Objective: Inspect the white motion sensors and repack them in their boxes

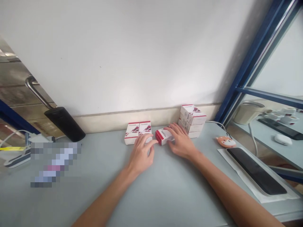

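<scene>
Several small white-and-red boxes lie at the far edge of a grey table [151,189], against the wall. My right hand [181,142] grips one small red-and-white box [163,136] lying on the table, fingers curled over its top. My left hand [142,154] rests just left of that box, fingers stretched out, fingertips touching its near end and a pair of flat boxes [138,130]. To the right stands a stack of boxes [192,120], right behind my right hand.
A black keyboard [257,170] on a white sheet lies at the right, with an orange animal-shaped mouse [226,142] and cable beyond it. A black cylinder [65,123] leans at the left by a metal handle. A blue window frame [248,69] borders the right.
</scene>
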`<state>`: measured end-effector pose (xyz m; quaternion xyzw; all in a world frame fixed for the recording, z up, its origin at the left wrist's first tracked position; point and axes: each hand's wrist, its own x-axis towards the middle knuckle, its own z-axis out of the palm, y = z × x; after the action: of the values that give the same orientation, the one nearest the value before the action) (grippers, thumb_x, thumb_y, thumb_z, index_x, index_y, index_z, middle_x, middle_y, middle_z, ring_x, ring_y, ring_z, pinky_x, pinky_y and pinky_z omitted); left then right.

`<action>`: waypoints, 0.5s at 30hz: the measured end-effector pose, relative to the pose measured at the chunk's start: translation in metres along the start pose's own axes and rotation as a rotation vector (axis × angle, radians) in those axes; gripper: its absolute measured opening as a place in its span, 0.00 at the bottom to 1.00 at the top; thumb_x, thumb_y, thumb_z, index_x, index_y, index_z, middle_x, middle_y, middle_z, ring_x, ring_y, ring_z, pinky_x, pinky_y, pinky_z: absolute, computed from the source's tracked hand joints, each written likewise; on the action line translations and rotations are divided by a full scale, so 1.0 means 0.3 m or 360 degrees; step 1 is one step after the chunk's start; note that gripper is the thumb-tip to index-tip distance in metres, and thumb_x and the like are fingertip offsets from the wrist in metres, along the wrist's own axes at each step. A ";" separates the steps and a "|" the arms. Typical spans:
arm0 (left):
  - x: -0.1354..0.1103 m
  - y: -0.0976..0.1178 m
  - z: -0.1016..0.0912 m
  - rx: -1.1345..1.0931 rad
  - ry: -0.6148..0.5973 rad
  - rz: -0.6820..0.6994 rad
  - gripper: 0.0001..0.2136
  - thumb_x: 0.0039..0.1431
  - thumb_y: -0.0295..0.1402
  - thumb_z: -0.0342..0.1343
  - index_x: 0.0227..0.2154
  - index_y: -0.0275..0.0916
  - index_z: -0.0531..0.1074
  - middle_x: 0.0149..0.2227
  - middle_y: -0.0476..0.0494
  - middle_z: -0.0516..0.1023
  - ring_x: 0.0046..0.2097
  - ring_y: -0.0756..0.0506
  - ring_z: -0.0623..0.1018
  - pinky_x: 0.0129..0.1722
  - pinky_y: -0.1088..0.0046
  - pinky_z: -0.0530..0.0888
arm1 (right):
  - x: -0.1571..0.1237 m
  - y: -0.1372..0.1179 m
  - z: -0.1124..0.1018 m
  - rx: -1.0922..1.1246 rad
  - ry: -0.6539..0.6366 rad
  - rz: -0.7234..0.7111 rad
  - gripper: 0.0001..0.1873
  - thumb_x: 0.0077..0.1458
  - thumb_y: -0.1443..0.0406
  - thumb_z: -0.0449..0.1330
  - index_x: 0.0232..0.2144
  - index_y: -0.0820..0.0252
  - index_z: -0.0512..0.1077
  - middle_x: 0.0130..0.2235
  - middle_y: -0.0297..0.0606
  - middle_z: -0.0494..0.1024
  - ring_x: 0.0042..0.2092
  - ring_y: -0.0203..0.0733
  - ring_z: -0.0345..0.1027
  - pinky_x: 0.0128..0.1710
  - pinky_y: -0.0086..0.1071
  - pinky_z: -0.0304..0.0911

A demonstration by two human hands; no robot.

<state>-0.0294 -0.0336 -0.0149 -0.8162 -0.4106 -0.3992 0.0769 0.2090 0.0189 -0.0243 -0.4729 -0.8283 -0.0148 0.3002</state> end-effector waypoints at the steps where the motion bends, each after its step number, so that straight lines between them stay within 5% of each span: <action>1: -0.002 -0.001 -0.002 -0.0033 -0.0016 -0.0024 0.15 0.66 0.20 0.51 0.47 0.45 0.76 0.55 0.40 0.75 0.58 0.40 0.75 0.60 0.54 0.73 | -0.002 0.001 0.002 0.0000 -0.0057 -0.0026 0.36 0.60 0.61 0.64 0.69 0.53 0.64 0.73 0.43 0.62 0.75 0.59 0.50 0.75 0.58 0.45; 4: -0.008 -0.009 -0.008 -0.0133 -0.0085 -0.0088 0.15 0.66 0.20 0.50 0.46 0.44 0.76 0.55 0.41 0.75 0.57 0.41 0.77 0.58 0.57 0.74 | 0.003 0.008 0.011 0.0029 -0.0121 -0.0005 0.38 0.58 0.53 0.68 0.68 0.51 0.65 0.71 0.42 0.65 0.73 0.59 0.54 0.74 0.59 0.48; 9: -0.014 -0.008 -0.005 -0.0192 -0.0186 -0.0136 0.16 0.70 0.23 0.49 0.54 0.47 0.73 0.55 0.42 0.75 0.56 0.43 0.78 0.56 0.61 0.76 | 0.025 0.008 -0.011 0.0222 0.0003 0.0184 0.24 0.60 0.57 0.68 0.58 0.46 0.77 0.64 0.39 0.76 0.68 0.58 0.65 0.68 0.57 0.60; 15: -0.015 -0.001 0.006 -0.0521 -0.0159 -0.0433 0.36 0.65 0.39 0.64 0.70 0.53 0.52 0.72 0.35 0.59 0.71 0.35 0.66 0.65 0.52 0.72 | 0.029 -0.019 -0.057 0.1339 -0.0128 0.0265 0.28 0.68 0.45 0.56 0.56 0.56 0.78 0.54 0.42 0.84 0.54 0.57 0.78 0.54 0.47 0.72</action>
<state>-0.0302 -0.0352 -0.0193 -0.7737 -0.4499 -0.4262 -0.1316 0.2095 0.0172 -0.0043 -0.3747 -0.7322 0.3669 0.4346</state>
